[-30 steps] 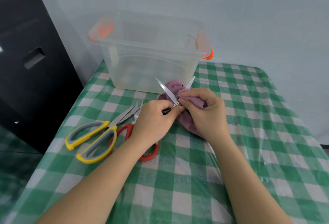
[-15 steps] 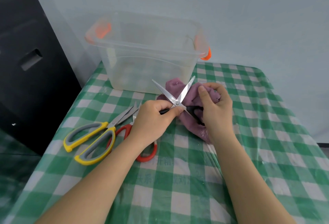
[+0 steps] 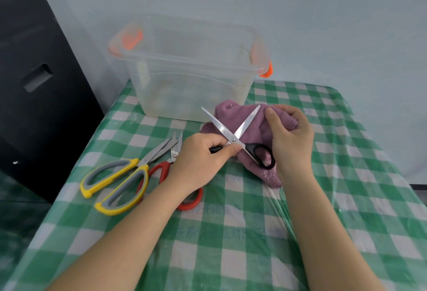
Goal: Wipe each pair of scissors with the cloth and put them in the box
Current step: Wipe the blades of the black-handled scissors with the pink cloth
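Black scissors (image 3: 233,137) held open over the purple cloth (image 3: 251,133), in front of the box (image 3: 184,76).

The left hand (image 3: 201,163) is curled round one black handle; the blades are spread in an X, tips pointing toward the box. The right hand (image 3: 292,138) grips a bunched fold of the cloth just beside the right blade; the other black handle loop lies against the cloth near that hand's wrist. The clear box with orange latches stands at the far side of the checked table (image 3: 323,221). Yellow scissors (image 3: 117,184) and red scissors (image 3: 178,175) lie on the table left of the left hand, the red pair partly hidden under that wrist.
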